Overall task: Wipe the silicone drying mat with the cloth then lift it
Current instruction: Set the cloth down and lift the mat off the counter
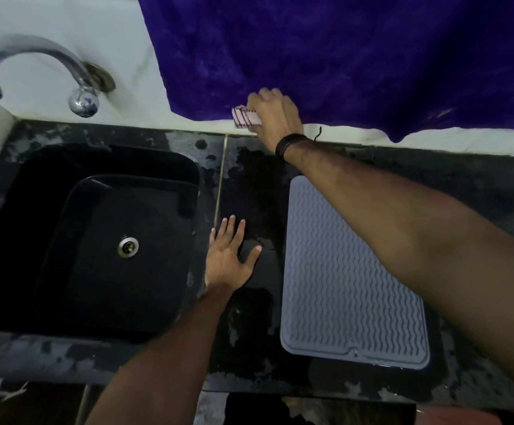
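A grey silicone drying mat [341, 286] with a wavy ribbed surface lies flat on the dark counter, right of the sink. My right hand [275, 116] reaches over the mat's far end to the back wall and is shut on a small folded pink-and-white cloth [245, 117]. The forearm crosses above the mat's upper right part and hides it. My left hand [229, 256] rests flat on the wet counter between sink and mat, fingers spread, holding nothing.
A black sink [96, 240] with a metal drain takes up the left. A chrome tap [35, 69] juts from the white wall above it. A purple fabric [357, 56] hangs down the back wall. The counter's front edge [311, 391] runs along the bottom.
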`<control>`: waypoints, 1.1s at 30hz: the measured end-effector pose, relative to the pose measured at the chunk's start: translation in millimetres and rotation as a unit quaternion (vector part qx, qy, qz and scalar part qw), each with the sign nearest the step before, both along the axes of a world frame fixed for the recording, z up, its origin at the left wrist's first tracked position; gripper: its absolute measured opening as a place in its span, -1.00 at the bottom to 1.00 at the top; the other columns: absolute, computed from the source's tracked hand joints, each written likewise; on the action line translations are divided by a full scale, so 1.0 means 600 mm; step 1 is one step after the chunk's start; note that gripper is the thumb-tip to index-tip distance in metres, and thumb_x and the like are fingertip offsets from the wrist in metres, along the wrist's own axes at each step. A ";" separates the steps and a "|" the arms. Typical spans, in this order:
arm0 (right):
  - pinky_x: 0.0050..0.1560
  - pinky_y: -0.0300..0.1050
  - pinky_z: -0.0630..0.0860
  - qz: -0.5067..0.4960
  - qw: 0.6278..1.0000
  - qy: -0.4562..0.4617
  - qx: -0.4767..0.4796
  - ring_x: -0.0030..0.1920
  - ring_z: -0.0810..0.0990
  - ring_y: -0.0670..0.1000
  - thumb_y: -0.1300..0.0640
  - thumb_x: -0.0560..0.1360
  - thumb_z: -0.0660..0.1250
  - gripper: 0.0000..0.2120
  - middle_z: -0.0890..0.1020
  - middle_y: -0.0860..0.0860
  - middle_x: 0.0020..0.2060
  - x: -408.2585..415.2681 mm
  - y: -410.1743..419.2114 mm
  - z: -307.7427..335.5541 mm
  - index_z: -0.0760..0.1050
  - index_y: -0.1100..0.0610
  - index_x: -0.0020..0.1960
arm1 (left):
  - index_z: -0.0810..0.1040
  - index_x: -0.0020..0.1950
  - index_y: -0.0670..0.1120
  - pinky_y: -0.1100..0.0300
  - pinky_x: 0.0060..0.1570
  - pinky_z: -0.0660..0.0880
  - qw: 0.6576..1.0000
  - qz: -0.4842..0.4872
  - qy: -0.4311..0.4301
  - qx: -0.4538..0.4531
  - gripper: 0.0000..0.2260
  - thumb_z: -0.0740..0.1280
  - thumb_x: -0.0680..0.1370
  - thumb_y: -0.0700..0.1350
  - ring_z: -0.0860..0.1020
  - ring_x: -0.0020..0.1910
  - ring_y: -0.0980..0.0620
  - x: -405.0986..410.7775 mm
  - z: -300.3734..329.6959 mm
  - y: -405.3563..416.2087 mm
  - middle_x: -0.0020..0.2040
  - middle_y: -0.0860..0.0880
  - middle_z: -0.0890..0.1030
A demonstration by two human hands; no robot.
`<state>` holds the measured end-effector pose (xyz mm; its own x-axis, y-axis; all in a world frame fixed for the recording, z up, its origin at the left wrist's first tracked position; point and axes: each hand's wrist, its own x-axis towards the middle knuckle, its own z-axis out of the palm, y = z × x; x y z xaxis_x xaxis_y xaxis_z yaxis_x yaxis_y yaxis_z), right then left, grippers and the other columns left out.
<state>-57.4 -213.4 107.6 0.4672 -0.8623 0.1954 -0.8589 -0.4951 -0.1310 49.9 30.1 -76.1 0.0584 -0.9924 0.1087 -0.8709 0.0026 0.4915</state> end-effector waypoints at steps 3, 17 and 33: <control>0.17 0.05 0.41 0.022 0.995 0.051 0.079 0.22 0.44 0.16 0.20 0.45 0.40 -0.55 0.50 0.10 0.21 0.009 0.039 -0.071 0.44 0.09 0.32 | 0.28 0.61 -0.07 -0.12 0.59 0.11 1.000 0.004 -0.010 0.010 -0.33 0.12 0.62 0.31 0.18 0.62 -0.11 -0.002 -0.004 0.000 0.60 -0.15 0.28; 0.37 0.09 0.32 -0.096 0.973 -0.062 0.200 0.41 0.29 0.16 0.15 0.50 0.28 -0.39 0.30 0.11 0.46 -0.078 0.170 -0.141 0.17 0.06 0.51 | 0.34 0.58 -0.10 -0.10 0.60 0.00 0.998 -0.014 -0.018 0.056 -0.36 0.12 0.62 0.27 0.13 0.62 -0.13 -0.001 0.015 -0.003 0.61 -0.17 0.24; 0.21 0.01 0.48 -0.541 0.738 -0.148 0.374 0.27 0.47 0.20 -0.11 0.46 0.35 -0.34 0.45 0.22 0.31 -0.488 0.445 -0.140 0.33 0.27 0.40 | 0.57 0.38 -0.14 -0.02 0.31 0.45 0.943 0.153 0.131 0.265 -0.60 0.34 0.58 0.00 0.44 0.34 -0.19 -0.192 0.137 0.047 0.37 -0.18 0.46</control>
<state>-350.3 53.3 23.6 -0.5421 -0.6176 -0.5698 -0.5768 0.7666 -0.2821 -65.1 58.5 5.9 0.3068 -0.8352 -0.4564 -0.6393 -0.5360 0.5513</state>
